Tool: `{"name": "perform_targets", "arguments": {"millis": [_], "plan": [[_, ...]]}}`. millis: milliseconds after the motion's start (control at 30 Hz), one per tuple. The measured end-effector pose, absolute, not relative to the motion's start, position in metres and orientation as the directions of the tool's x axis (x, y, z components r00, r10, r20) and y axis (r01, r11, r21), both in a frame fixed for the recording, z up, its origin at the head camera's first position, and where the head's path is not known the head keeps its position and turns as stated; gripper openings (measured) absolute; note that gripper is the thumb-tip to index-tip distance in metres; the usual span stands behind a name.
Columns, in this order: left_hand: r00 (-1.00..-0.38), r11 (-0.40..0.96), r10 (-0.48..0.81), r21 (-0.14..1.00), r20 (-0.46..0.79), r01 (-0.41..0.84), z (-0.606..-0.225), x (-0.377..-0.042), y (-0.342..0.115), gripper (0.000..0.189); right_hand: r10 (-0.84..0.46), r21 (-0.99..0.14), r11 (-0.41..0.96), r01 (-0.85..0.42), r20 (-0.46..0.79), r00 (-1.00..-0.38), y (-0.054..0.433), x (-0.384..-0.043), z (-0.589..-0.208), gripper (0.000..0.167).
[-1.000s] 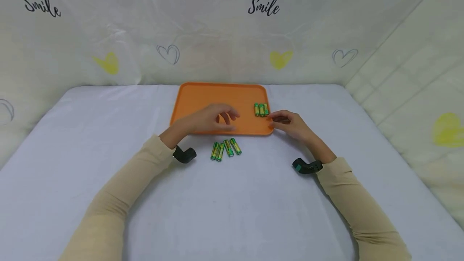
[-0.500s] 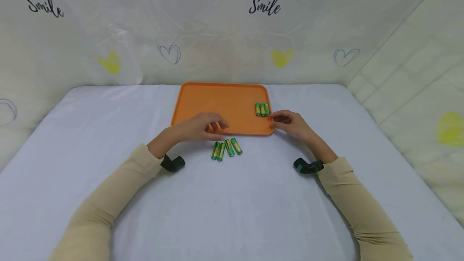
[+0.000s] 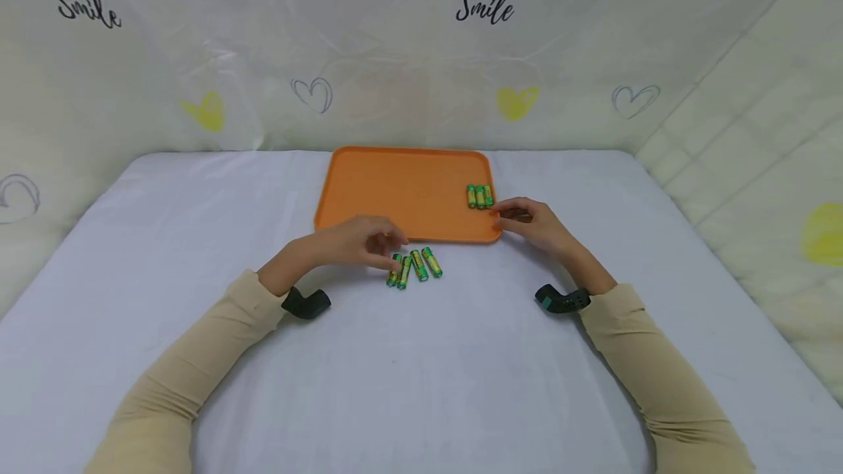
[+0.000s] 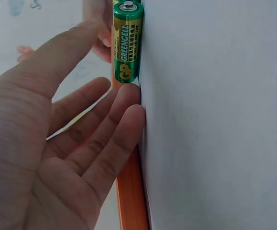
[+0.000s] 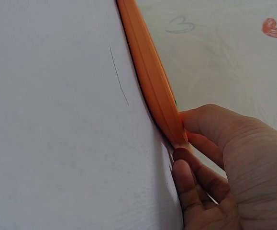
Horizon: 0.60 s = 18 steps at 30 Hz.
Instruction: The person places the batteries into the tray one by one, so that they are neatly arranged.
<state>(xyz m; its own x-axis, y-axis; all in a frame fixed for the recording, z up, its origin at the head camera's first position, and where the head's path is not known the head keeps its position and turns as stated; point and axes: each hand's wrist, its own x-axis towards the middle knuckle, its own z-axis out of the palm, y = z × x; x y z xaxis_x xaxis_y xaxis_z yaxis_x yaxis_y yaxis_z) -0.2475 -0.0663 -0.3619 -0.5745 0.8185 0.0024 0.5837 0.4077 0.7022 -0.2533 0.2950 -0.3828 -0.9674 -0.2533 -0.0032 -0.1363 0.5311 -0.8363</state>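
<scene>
My left hand [image 3: 361,241] is over the near edge of the orange tray [image 3: 405,189], its thumb and fingers apart. The thumb tip is over the leftmost of several loose green and gold batteries [image 3: 419,266] on the cloth. In the left wrist view a battery [image 4: 128,45] lies just beyond the fingertips, with nothing pinched. My right hand [image 3: 535,227] holds the tray's near right corner between thumb and finger; the right wrist view shows the thumb against the tray rim [image 5: 160,91] and other fingers near the cloth. Three batteries [image 3: 480,197] lie side by side inside the tray's right end.
A white cloth [image 3: 395,371] covers the table. Behind the tray rises a pale wall sheet [image 3: 395,57] printed with hearts and "Smile". Each wrist wears a black camera [image 3: 306,303].
My left hand has moved from above the tray leftward and nearer to me, down to the loose batteries. My right hand stays at the tray corner. The batteries have not moved.
</scene>
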Motion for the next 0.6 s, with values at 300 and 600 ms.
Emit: {"name": "perform_targets", "arguments": {"millis": [300,600], "plan": [[-0.556,0.395,0.831,0.717,-0.013,0.574,-0.3651,-0.2444,-0.0697,0.048,-0.247,-0.84,0.53,-0.114,-0.025,-0.969,0.2942,-0.2498,-0.3806,0.037],[-0.528,0.39,0.849,0.675,0.0,0.627,-0.3661,-0.2457,-0.0709,0.05,-0.245,-0.841,0.529,-0.116,-0.021,-0.969,0.2934,-0.2503,-0.3796,0.038]]}}
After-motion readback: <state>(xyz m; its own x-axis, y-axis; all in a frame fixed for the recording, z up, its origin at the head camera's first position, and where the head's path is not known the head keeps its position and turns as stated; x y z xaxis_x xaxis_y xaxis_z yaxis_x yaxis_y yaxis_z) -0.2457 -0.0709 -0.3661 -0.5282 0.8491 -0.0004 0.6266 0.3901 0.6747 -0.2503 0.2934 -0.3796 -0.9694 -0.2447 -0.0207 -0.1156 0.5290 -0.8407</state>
